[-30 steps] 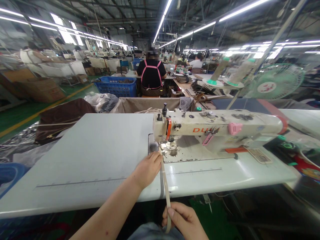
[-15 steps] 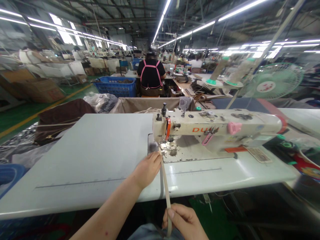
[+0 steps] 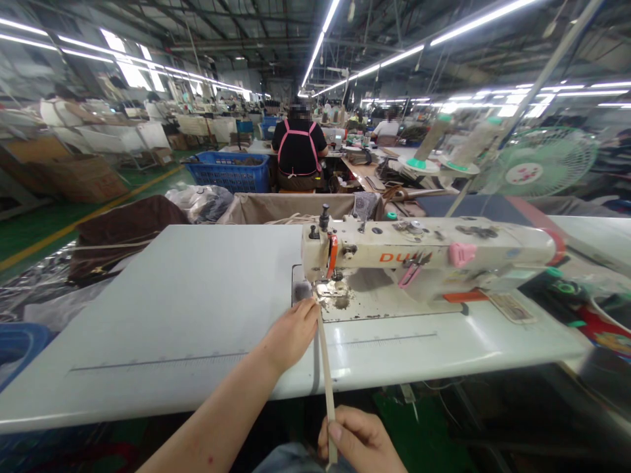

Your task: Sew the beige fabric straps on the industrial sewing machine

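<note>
A narrow beige strap (image 3: 325, 368) runs from the needle area of the sewing machine (image 3: 424, 243) down over the table's front edge. My left hand (image 3: 293, 334) rests on the table just in front of the presser foot, its fingers closed on the strap's upper part. Below the table edge, my right hand (image 3: 362, 437) pinches the lower part between thumb and fingers. The strap is stretched fairly straight between both hands. Its far end under the machine head is hidden by my left fingers.
The white table (image 3: 197, 289) carries a printed ruler line. Behind it stands a beige fabric bin (image 3: 296, 203). A green fan (image 3: 542, 161) and thread cones (image 3: 431, 141) are at right. A blue crate (image 3: 229, 172) stands near a seated person (image 3: 300, 148) ahead.
My right hand has shifted very slightly, and a little less strap shows below it. My left hand stays almost in place by the needle.
</note>
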Available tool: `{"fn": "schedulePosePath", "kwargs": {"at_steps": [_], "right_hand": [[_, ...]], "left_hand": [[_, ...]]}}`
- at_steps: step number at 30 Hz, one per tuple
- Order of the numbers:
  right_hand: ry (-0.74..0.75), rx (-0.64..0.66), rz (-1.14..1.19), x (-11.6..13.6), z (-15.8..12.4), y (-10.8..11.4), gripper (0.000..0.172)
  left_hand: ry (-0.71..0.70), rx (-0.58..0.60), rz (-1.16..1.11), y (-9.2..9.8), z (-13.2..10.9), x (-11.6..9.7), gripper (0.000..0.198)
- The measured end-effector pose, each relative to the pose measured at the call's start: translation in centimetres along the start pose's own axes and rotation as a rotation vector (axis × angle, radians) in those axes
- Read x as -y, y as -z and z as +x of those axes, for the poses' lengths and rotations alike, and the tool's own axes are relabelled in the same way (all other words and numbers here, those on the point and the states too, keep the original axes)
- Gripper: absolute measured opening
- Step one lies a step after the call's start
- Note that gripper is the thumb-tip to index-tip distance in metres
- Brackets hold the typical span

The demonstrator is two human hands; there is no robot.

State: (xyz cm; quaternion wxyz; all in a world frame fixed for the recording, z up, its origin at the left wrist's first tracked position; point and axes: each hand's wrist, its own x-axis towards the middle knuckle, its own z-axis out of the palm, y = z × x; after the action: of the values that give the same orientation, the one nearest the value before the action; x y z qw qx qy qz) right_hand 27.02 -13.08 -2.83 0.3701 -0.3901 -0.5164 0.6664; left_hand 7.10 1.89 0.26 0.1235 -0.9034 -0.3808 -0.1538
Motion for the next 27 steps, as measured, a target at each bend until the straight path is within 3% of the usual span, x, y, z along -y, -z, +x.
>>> {"fn": "schedulePosePath", "kwargs": {"at_steps": [4,10,16,22,27], "right_hand": [[0.059,-0.002,-0.096,-0.1,0.2,0.1,0.052],[0.100,-0.184,-0.205,-0.3,1.3,0.3,0.052],[-0.085,-0.122,0.116,-1.5,1.7,-0.1,0.065],[-0.060,-0.104,0.085,-1.3,1.2,0.0,0.058],[-0.062,-0.087,0.079,0.8,0.7,-0.2,0.056]], "left_hand": [[-0.019,0.022,0.002,-0.2,-0.2,0.2,0.025],[0.009,0.040,-0.068,-0.4,-0.2,0.2,0.022],[0.025,-0.023,-0.090,-0.6,-0.3,0.1,0.026],[0.040,-0.038,-0.101,-0.4,-0.2,0.1,0.025],[0.015,-0.032,-0.084,-0.3,-0.2,0.1,0.023]]}}
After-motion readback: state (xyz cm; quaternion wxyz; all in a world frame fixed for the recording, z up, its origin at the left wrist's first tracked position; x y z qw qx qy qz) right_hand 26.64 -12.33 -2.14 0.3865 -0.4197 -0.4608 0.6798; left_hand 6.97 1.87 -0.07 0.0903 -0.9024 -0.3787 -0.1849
